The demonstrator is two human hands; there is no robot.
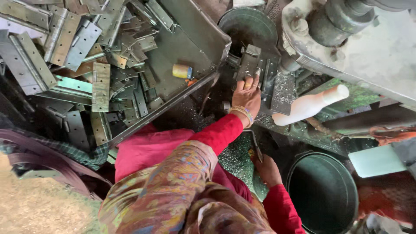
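Grey steel fills the frame: a tray point(190, 47) heaped with hinges point(100, 86) at far left, a machine housing point(372, 52) at far right. Between them we press our left hand point(247, 96), fingers point(251, 80) flat and spread, on a hinge plate point(248, 60) running near to far in the fixture. Our right hand point(266, 170), nearer, closes around a lever handle point(255, 145) above a dark bucket point(323, 193).

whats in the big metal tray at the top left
The metal tray holds a heap of flat metal hinges, piled toward its left side, and a small yellow and blue cylinder lying on the bare part. Whatever lies beneath the heap is covered.
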